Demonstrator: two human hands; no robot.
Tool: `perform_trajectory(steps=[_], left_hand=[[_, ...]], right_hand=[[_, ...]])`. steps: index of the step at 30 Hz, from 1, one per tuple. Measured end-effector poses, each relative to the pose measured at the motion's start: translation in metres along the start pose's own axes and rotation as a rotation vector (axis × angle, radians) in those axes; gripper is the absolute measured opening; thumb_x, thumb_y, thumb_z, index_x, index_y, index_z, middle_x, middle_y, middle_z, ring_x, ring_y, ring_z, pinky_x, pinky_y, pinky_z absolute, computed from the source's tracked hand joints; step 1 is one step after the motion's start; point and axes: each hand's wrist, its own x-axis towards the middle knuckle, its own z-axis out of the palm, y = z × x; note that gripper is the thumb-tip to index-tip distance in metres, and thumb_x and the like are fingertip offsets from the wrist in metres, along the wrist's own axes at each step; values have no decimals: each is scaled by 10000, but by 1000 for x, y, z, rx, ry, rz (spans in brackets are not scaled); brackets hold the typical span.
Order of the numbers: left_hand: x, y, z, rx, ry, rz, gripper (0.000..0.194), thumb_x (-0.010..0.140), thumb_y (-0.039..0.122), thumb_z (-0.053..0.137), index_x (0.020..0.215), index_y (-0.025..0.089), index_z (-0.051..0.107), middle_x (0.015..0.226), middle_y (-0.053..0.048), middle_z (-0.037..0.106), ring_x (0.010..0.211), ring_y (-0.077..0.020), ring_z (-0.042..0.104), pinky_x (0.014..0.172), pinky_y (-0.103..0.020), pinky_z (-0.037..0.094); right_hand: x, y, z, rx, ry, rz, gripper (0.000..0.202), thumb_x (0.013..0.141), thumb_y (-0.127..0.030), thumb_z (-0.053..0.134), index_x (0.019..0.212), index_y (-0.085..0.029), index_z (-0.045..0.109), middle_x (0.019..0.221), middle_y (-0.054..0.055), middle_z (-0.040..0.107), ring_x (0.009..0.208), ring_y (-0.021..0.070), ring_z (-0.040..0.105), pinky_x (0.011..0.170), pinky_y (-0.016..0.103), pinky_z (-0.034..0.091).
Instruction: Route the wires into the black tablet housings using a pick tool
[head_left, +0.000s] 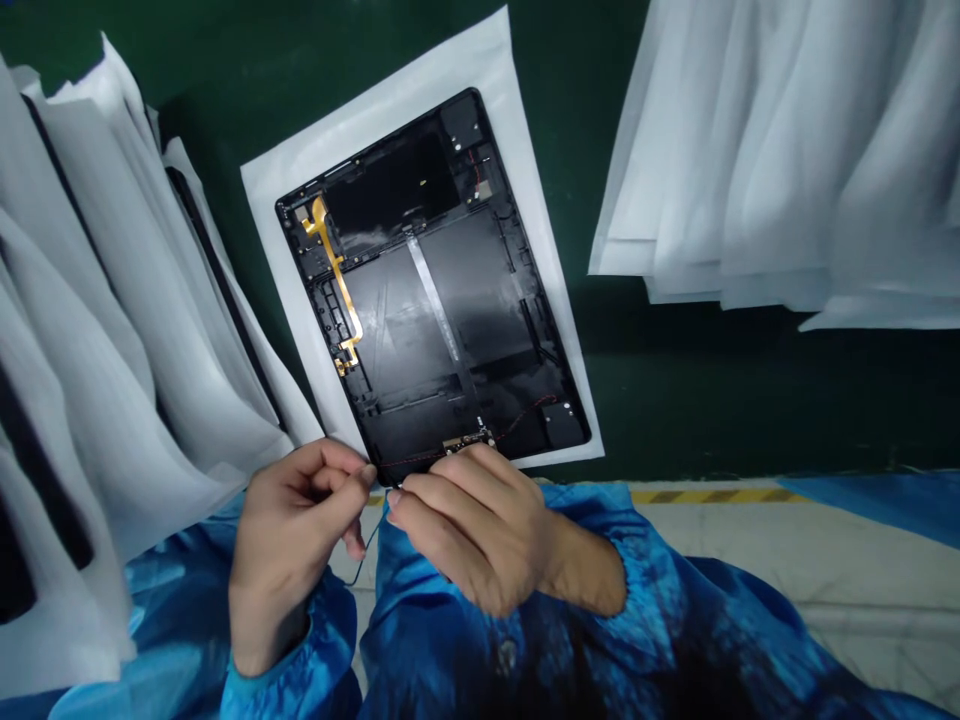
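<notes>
A black tablet housing (420, 310), its inside facing up, lies tilted on a white foam sheet (555, 300). My left hand (292, 545) is at its near left corner, thumb and index finger pinched together; what is between them is too small to name. My right hand (480, 520) is closed over the near edge, knuckles up, hiding whatever its fingers grip. Just beyond the right knuckles sits a small circuit board (465, 438). Thin red wires (525, 415) run from it to either side. An orange flex cable (337, 275) follows the left side. A thin dark cord (365, 560) hangs below my left hand.
The work surface (600, 380) is dark green. On the left stand several black panels between white foam sheets (150, 270), close to my left hand. More white sheets (757, 150) hang together at right. Yellow-and-black tape (705, 496) crosses the floor past the near edge.
</notes>
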Motion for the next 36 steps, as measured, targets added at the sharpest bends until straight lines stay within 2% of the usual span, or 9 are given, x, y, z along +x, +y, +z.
perform_trajectory(steps=[4,10,24,36], left_hand=[[-1,2,1,-36,0,-8,215,588,399,711,588,204,620,326,68,495,271,-123,478,357,-200,373],[0,-3,-5,-31,-73,48,250,646,435,749,667,197,673,355,60,532,306,-124,515,402,-208,416],[0,-11,-5,6,-24,80,244,686,433,742,673,207,652,367,61,537,317,-117,511,406,-198,379],[-2,-4,-1,29,-1,39,233,651,418,732,639,210,626,354,67,522,309,-132,515,413,-215,402]], right_hand=[[1,0,1,24,8,-1,114,886,-144,641,991,-97,642,801,42,682,745,168,558,604,323,421],[-1,1,0,26,36,-4,124,892,-141,645,1008,-95,637,817,52,683,772,177,571,612,325,422],[-3,1,-1,44,36,-8,98,892,-141,633,975,-88,637,774,43,667,740,177,560,610,329,425],[-3,2,-5,32,-18,-10,124,930,-172,600,996,-103,678,830,54,682,767,175,568,612,327,441]])
